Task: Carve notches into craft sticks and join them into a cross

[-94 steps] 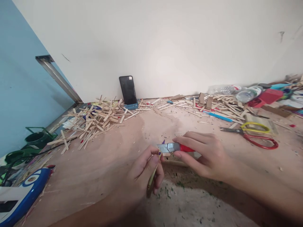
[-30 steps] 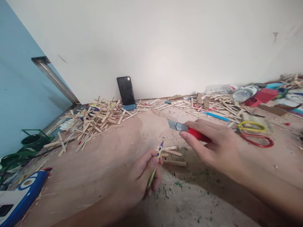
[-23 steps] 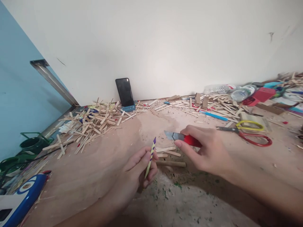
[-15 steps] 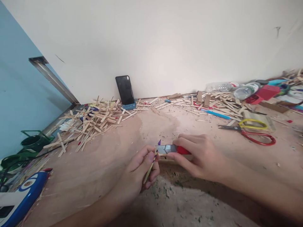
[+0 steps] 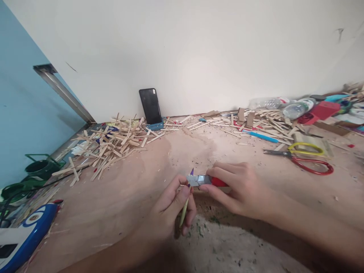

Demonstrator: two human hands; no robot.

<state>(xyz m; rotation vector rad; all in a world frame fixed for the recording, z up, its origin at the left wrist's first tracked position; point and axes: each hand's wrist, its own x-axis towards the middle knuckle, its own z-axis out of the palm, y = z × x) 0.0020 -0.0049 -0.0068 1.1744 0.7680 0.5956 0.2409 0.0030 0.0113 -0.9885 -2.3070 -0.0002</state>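
My left hand (image 5: 178, 199) is closed around a thin pale-green stick (image 5: 184, 213) with purple at its upper end. A pointed purple tip (image 5: 192, 171) shows just beyond the fingers, behind the blade. The stick slants, its lower end poking out under the thumb. In my right hand (image 5: 237, 185) is a red utility knife (image 5: 217, 181), gripped by its handle with the thumb along the near side. The knife's blade (image 5: 195, 180) points left and meets the stick by my left fingertips. The exact contact is partly hidden by the fingers.
Wooden craft sticks (image 5: 116, 142) lie piled at the back left, near a propped phone (image 5: 149, 106). Scissors (image 5: 298, 155), a blue pen-like tool (image 5: 260, 136) and plastic bottles (image 5: 298, 109) lie to the right. A blue-and-white device (image 5: 31, 233) sits at the left edge.
My left hand has shifted slightly right and turned, so the stick stands steeper and its lower end is further right. The knife stays almost in place against it.
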